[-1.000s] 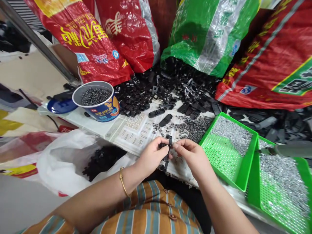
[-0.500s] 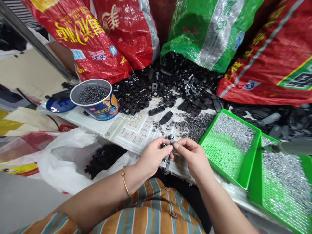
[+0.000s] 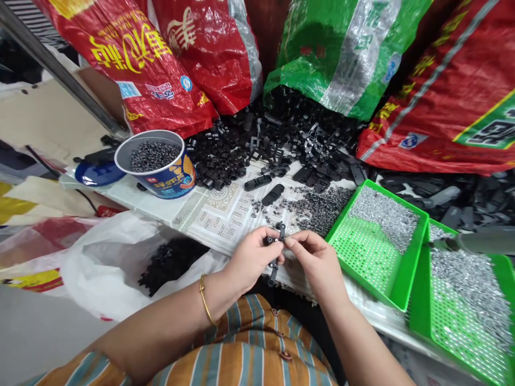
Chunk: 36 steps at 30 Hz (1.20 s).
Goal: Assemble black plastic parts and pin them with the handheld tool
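Observation:
A narrow black plastic bracket (image 3: 273,273) with round holed ends is pinched in my left hand (image 3: 251,256), sticking out above and below the fingers. My right hand (image 3: 317,261) meets it from the right, thumb and forefinger pressed together at the bracket's edge. Whatever tiny piece may lie between those fingertips is hidden. Just beyond the hands, small dark metal bits (image 3: 317,209) are scattered over the patterned table cover (image 3: 225,222). Two flat black plastic parts, one of them an oval piece (image 3: 272,194), lie near them.
Green perforated trays (image 3: 370,268) of silvery pins stand at right, with a grey tool (image 3: 475,245) over them. A blue tub (image 3: 169,185) of small dark pieces stands left. Red and green sacks (image 3: 322,59) back a heap of black parts (image 3: 225,161). A white bag (image 3: 100,262) hangs below left.
Both hands stay at nearly the same spot. The bracket has turned slightly in the fingers. The whole view has shifted a little.

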Each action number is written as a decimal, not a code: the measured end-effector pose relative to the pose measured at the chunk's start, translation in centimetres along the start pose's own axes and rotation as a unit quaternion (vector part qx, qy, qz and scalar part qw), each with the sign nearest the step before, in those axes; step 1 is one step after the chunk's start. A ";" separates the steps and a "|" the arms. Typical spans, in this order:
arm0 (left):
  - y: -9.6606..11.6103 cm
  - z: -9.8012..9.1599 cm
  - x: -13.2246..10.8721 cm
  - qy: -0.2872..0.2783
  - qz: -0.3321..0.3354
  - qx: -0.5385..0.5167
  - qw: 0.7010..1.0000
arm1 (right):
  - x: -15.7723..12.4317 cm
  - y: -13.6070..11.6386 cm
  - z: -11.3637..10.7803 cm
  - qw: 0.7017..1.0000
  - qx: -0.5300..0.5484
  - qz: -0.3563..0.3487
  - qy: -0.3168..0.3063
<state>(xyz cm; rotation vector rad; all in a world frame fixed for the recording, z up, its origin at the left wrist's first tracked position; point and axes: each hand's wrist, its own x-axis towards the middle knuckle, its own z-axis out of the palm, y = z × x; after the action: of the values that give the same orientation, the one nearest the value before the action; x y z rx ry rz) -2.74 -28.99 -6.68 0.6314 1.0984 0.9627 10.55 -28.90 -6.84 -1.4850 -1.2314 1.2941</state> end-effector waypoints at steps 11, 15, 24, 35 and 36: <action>0.8 -1.1 -0.3 -0.022 -0.005 -0.219 0.975 | 0.4 -0.6 2.0 0.990 -0.010 0.033 -0.134; 0.6 -2.2 -0.1 -0.014 -0.012 -0.212 0.977 | 2.0 -1.9 1.5 0.980 -0.109 -0.003 -0.167; 1.5 -3.3 0.5 0.031 -0.065 -0.160 0.984 | 9.1 -3.2 -0.4 0.769 -0.619 -0.161 0.006; 1.9 -3.1 0.5 0.021 -0.076 -0.155 0.985 | 9.9 -3.1 -0.8 0.776 -0.613 -0.146 0.019; 1.9 -3.0 0.5 0.024 -0.077 -0.154 0.985 | 10.0 -3.0 -0.7 0.776 -0.613 -0.150 0.014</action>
<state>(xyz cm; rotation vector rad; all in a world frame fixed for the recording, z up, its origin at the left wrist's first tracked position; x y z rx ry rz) -6.11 -27.76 -6.40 0.2685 0.9986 0.9908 10.76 -18.42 -5.93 -1.9476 -2.3784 0.0925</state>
